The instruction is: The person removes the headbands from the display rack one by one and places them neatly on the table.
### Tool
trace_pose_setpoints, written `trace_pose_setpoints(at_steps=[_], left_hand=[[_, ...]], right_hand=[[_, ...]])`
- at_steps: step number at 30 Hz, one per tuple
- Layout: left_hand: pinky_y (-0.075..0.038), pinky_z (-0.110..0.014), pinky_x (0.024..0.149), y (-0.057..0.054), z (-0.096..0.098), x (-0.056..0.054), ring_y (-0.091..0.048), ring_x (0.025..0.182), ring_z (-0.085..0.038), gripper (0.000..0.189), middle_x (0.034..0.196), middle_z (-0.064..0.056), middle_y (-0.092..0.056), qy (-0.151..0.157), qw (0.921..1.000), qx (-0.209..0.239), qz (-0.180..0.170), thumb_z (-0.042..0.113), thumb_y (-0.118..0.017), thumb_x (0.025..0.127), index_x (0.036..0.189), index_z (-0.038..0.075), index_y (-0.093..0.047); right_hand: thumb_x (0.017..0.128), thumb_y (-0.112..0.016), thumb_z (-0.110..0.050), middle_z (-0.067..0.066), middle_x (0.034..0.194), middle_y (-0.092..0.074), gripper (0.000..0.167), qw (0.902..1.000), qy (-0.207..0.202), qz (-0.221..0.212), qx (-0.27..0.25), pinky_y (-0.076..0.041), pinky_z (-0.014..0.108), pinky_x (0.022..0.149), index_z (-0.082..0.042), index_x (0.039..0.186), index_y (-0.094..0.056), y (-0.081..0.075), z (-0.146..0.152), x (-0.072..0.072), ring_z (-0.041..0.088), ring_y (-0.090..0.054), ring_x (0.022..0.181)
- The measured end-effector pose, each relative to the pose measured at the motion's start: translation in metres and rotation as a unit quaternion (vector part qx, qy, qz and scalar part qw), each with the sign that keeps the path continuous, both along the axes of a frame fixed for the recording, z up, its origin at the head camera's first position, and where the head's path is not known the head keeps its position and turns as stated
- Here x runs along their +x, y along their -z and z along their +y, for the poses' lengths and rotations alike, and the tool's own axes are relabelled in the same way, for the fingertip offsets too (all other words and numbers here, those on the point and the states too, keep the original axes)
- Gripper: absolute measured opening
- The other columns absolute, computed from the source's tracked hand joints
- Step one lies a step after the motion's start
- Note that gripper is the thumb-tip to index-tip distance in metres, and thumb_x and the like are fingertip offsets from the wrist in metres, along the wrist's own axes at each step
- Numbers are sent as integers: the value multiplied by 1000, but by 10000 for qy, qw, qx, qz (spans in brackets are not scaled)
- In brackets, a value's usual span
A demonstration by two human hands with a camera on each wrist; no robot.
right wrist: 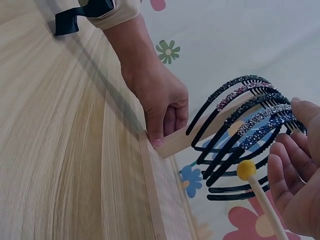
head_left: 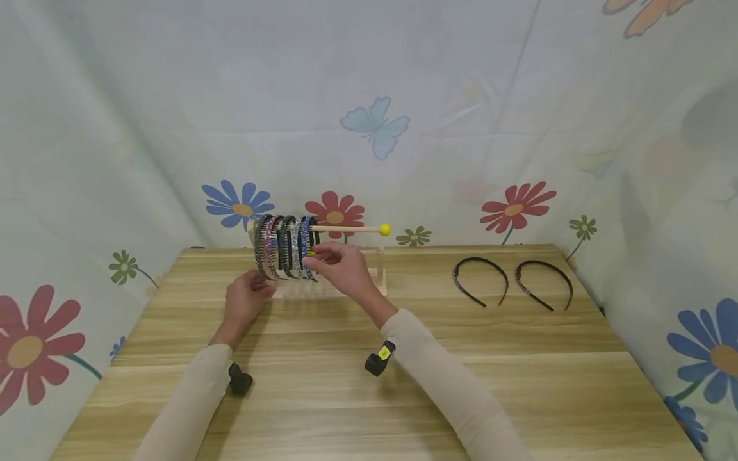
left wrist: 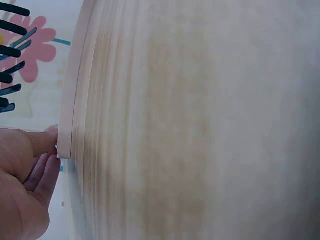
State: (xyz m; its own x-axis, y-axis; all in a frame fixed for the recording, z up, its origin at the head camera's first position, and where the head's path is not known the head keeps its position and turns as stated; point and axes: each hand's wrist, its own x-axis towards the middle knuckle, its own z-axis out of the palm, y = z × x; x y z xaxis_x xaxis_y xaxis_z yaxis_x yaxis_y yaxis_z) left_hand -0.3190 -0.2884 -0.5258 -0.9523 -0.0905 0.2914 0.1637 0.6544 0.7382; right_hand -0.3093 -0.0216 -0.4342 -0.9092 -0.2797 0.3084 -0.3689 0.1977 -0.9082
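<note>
Several black toothed headbands with glittery bands point(head_left: 267, 246) hang side by side on a wooden rod of a stand point(head_left: 377, 288). At the stand's left end, my left hand point(head_left: 245, 298) pinches the corner of the wooden base point(left wrist: 68, 110) between thumb and fingers. My right hand point(head_left: 346, 269) is at the right end of the row, thumb and fingers pinching the blue glitter headband point(right wrist: 260, 134). In the right wrist view, part of that headband is hidden behind the fingers. The rod's yellow ball point(head_left: 384, 230) sticks out to the right, beyond the headbands.
Two more headbands lie on the wood-grain table point(head_left: 323, 397) to the right: one headband point(head_left: 480, 258) nearer the stand, another headband point(head_left: 542, 262) beyond it. A flowered cloth backdrop point(head_left: 403, 186) rises behind and at both sides of the table.
</note>
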Motion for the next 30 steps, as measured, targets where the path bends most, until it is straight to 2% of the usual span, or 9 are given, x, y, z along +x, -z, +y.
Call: trace_pose_setpoints(at_steps=[18,30], left_hand=[[-62,-49,89,-3,3,1,-72,103,-42,37,112,-30,-71,-96,9999,-57,-8,0,-75,90,124,-11,-64],[-62,-50,88,-2,2,2,-72,102,-43,35,110,-30,-72,-61,10000,-42,44,0,-75,89,121,-11,-64]], right_hand=[[92,-78,-35,0,108,-75,38,9992,-143,-266,-246,-62,26,79,-10,119,-74,3,-7,0,9,-70,93],[93,-77,-33,2,107,-76,36,9994,-76,-223,-267,-62,25,76,-9,118,-74,4,-9,1,10,-70,93]])
